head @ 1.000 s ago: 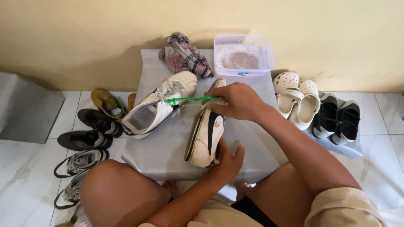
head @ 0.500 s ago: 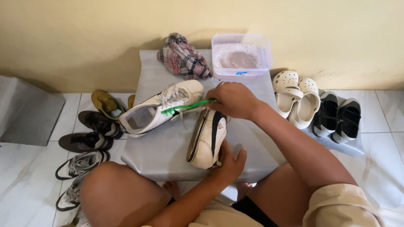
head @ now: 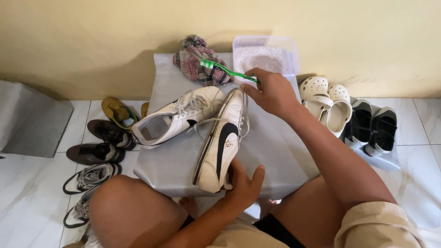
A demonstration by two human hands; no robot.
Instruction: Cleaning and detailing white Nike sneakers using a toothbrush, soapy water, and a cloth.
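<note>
A home setting is indicated, likely an entry or porch corner: white marble-look floor tiles (head: 27, 202) are met by a plain yellow painted wall (head: 92, 36). Household footwear is lined along the wall – worn sandals (head: 117, 110), grey sneakers (head: 89, 177), cream clogs (head: 328, 103), black slip-ons (head: 372, 124). A low grey-covered table (head: 275, 151) with a checked rag (head: 197, 62) and plastic tub (head: 265, 54) is seen

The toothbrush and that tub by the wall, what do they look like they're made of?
Green toothbrush, in the right hand: seems glossy moulded plastic with pale bristles. Tub: probably translucent plastic, since whitish contents show cloudily through its walls. The left hand steadies a white shoe, which looks like smooth leather or imitation.
</note>
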